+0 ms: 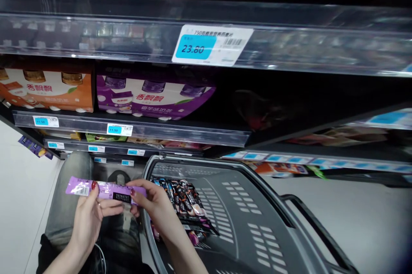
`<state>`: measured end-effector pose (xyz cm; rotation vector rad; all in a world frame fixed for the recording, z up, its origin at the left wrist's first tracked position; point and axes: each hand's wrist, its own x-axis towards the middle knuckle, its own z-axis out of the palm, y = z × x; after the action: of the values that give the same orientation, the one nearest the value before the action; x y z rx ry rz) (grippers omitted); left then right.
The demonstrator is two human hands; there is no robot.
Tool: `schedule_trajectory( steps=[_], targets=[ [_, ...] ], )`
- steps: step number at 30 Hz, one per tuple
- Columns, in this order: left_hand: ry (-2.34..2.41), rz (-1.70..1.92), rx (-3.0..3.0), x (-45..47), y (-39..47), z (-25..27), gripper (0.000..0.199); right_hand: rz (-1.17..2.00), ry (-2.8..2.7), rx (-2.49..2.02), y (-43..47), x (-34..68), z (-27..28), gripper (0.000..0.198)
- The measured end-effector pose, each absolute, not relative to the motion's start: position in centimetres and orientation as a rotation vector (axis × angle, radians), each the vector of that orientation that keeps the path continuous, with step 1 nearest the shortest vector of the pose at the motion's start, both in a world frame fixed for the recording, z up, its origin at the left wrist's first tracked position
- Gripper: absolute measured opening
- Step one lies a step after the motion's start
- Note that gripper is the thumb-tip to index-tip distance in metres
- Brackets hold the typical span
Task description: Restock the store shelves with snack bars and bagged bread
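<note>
A slim purple stick packet [106, 190] with a barcode and a black printed label lies level across both my hands, above my knees. My left hand [86, 218] pinches it left of the middle, with the thumb on top and fingers beneath. Near its right end my right hand [151, 199] grips it between thumb and fingers. Just right of my right hand, a grey shopping basket [238, 222] holds several dark, shiny packets [186, 201], partly hidden behind my right forearm.
Store shelves stand ahead, with an orange multipack [48, 89] and a purple multipack [154, 98] of cups. A price tag [212, 45] reading 23.80 hangs on the upper shelf edge. The basket's handle [322, 231] sticks out right. Pale floor [22, 192] shows at left.
</note>
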<state>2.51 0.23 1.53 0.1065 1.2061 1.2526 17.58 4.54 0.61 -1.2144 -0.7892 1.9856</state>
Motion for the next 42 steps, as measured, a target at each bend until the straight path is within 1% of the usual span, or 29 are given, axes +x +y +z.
schedule_trajectory(
  steps=[7,19,21,25,28,32,35,38,40,42],
  targets=[
    [1.042,1.238,0.061,2.6,0.0,1.6,0.043,1.920,-0.792,-1.190,4.9,18.0,0.2,0.032],
    [0.940,1.200,0.031,2.6,-0.1,1.4,0.057,1.925,-0.802,-1.198,4.9,18.2,0.5,0.032],
    [0.902,1.218,0.035,2.1,0.2,1.5,0.054,1.906,-0.799,-1.222,4.9,18.4,0.7,0.032],
    [1.009,1.298,0.135,-0.1,1.2,1.8,0.035,1.849,-0.773,-1.295,5.0,19.2,1.0,0.032],
    [1.115,1.247,0.167,-1.6,1.7,1.7,0.025,1.865,-0.794,-1.326,5.1,19.6,1.0,0.034],
    [1.127,1.206,0.219,-1.4,1.8,1.4,0.024,1.871,-0.899,-1.335,5.2,20.4,1.0,0.035],
    [1.154,1.111,0.459,-1.0,1.7,1.2,0.028,1.739,-1.043,-1.381,5.0,23.4,1.0,0.032],
    [1.270,0.962,0.745,-2.3,1.7,0.8,0.039,1.427,-1.076,-1.553,4.1,29.1,0.4,0.034],
    [1.355,0.895,0.765,-3.9,1.9,0.3,0.049,1.246,-1.015,-1.680,3.0,33.3,-1.0,0.037],
    [1.438,0.830,0.724,-5.8,2.0,-0.5,0.055,1.186,-1.024,-1.783,1.8,36.2,-3.4,0.038]
  ],
)
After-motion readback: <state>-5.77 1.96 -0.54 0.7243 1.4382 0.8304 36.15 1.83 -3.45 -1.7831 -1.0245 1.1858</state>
